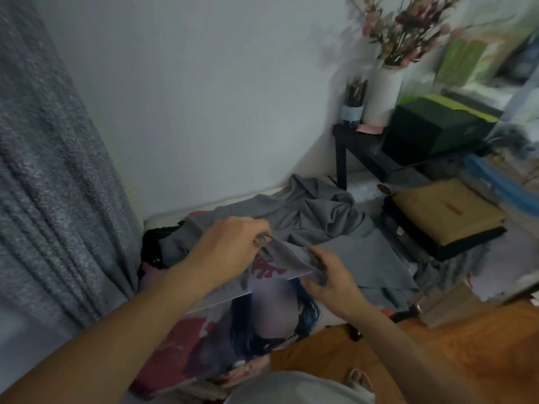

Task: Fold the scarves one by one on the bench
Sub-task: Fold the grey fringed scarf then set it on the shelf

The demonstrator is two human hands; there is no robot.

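The left hand [233, 246] pinches the top edge of a grey scarf [335, 228], fingers curled round the cloth near the tabletop's [163, 220] middle. The right hand [329, 275] grips the same edge just beside it, fingers curled into the fabric. Between the hands the cloth is lifted and drawn taut; the rest of the scarf lies crumpled toward the tabletop's far right corner, against the wall. Under it lies a printed cloth [204, 339] in red and blue that hangs over the near edge. Past the right end stand a black side table [350, 141] with a white vase [382, 94] and a dark box [437, 126]. The view is blurred.
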